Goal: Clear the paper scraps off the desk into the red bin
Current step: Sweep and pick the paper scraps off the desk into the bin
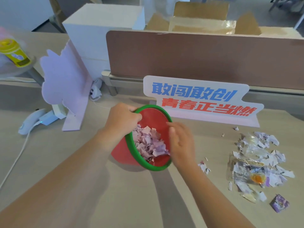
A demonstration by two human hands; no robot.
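Observation:
A red bin [154, 117] with a green rim is tilted toward me on the desk, with torn pale purple paper scraps [148, 143] inside. My left hand [122, 120] grips the rim at its far left side. My right hand [181, 143] hovers at the bin's right edge, fingers apart and blurred, holding nothing that I can see. A heap of paper scraps [259, 163] mixed with clear plastic wrappers lies on the desk to the right. A few small scraps [204, 166] lie between the bin and that heap.
A white sign with blue and red characters [200, 100] stands behind the bin, in front of a brown desk divider [197, 55]. A purple card stand [65, 86], a white mouse and cable [29, 122] sit at left. A small purple packet [279, 203] lies at right.

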